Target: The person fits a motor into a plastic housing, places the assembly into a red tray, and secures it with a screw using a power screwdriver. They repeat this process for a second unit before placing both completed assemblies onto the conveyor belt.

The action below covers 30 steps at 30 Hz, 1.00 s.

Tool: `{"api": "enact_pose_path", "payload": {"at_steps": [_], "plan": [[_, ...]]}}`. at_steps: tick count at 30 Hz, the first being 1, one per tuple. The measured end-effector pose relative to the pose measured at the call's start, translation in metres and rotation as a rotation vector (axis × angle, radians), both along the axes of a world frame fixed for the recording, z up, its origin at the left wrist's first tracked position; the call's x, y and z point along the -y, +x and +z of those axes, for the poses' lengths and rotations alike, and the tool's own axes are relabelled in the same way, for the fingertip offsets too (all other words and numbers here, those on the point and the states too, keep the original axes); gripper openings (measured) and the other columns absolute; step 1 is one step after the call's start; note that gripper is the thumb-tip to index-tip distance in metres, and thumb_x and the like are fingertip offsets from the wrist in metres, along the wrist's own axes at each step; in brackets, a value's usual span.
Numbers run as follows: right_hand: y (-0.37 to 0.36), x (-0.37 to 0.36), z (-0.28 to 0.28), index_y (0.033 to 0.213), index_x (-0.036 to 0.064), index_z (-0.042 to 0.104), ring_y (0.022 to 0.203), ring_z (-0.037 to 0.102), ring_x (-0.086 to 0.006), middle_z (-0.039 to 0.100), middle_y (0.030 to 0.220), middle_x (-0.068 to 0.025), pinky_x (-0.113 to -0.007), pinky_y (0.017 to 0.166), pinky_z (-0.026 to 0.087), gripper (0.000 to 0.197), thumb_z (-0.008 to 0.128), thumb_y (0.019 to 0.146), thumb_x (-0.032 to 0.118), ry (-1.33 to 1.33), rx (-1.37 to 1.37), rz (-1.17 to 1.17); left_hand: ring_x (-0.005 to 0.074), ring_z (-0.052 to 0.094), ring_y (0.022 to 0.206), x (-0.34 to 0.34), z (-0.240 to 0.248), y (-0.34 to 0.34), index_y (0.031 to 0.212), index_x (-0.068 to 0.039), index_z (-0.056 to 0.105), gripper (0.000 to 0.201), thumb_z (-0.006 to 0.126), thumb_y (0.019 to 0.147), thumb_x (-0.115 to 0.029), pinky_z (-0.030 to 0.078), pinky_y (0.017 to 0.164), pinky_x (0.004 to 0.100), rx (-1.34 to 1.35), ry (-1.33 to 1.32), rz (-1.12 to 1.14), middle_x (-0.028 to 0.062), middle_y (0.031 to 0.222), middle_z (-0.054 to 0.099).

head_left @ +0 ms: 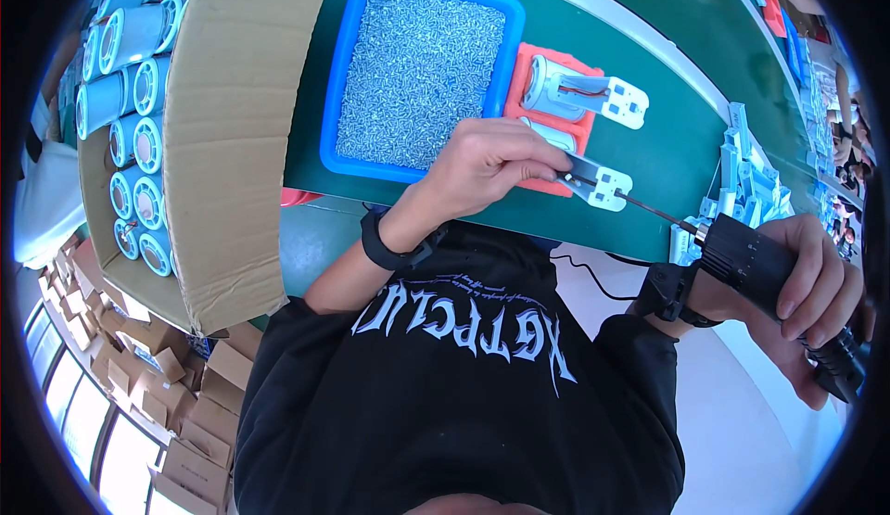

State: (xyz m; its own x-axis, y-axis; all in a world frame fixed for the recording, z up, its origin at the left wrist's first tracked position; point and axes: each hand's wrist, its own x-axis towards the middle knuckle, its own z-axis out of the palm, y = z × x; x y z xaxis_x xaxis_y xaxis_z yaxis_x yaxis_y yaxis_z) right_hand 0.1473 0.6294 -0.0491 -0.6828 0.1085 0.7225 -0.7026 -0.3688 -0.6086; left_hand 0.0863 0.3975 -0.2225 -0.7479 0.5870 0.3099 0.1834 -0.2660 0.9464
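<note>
My right hand is wrapped round a black electric screwdriver at the right. Its long thin bit points left to the white end plate of a motor-like part in the orange-red holder, and a dark shaft shows behind that plate. My left hand is closed in a pinch beside the shaft's end, over the near part; whatever lies between the fingertips is too small to make out. Behind it, a second white cylindrical part with a similar end plate and reddish wires lies in the same holder.
A blue tray full of small silver screws stands left of the holder on the green table. White pieces are piled at the right. A tall cardboard box with several white cylinders is at the left. More cartons lie beyond it.
</note>
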Motion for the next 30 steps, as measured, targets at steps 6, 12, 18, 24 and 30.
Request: {"api": "enact_pose_path", "payload": {"at_steps": [6,12,18,24,30], "plan": [[-0.002,0.006,0.004,0.096,0.0096,0.060,0.057,0.064,-0.0120,0.063,0.076,-0.0027,-0.025,0.055,0.058,0.044,0.078,0.074,0.043,0.116,-0.025,0.038,0.0250,0.066,0.073,0.005,0.010,-0.002,0.089,-0.006,0.071,0.020,0.071,0.071,0.003,0.051,0.068,0.0334,-0.312,-0.084,0.222,0.0072,0.080,0.069],[-0.007,0.025,0.003,0.083,0.0070,0.056,0.059,0.064,-0.0136,0.062,0.076,-0.0040,-0.026,0.055,0.059,0.034,0.080,0.076,0.031,0.263,-0.023,0.116,0.0235,0.058,0.090,0.048,0.017,-0.020,0.090,-0.008,0.069,0.020,0.072,0.071,-0.005,0.049,0.075,0.0347,-0.472,-0.740,0.255,0.0060,0.090,0.063],[-0.011,0.034,-0.001,0.073,0.0050,0.051,0.059,0.064,-0.0149,0.060,0.076,-0.0054,-0.026,0.055,0.059,0.036,0.081,0.074,0.025,0.333,-0.027,0.150,0.0241,0.053,0.091,0.056,0.010,-0.016,0.087,-0.006,0.066,0.014,0.071,0.074,-0.008,0.047,0.076,0.0360,-0.405,-0.950,0.087,0.0063,0.089,0.059],[-0.014,0.035,-0.002,0.078,0.0066,0.053,0.059,0.064,-0.0149,0.060,0.079,-0.0057,-0.026,0.054,0.058,0.035,0.081,0.075,0.027,0.333,-0.023,0.165,0.0251,0.056,0.077,0.052,0.004,-0.023,0.080,-0.005,0.064,0.011,0.072,0.074,-0.009,0.049,0.070,0.0359,-0.426,-0.688,0.235,0.0071,0.078,0.059],[-0.013,0.039,-0.006,0.102,0.0100,0.057,0.060,0.064,-0.0151,0.060,0.080,-0.0058,-0.025,0.054,0.058,0.045,0.081,0.074,0.035,0.270,0.004,0.093,0.0245,0.060,0.067,0.038,0.013,-0.018,0.077,-0.003,0.063,0.006,0.069,0.075,-0.004,0.049,0.061,0.0347,-0.184,-0.502,0.192,0.0073,0.070,0.061]]}}
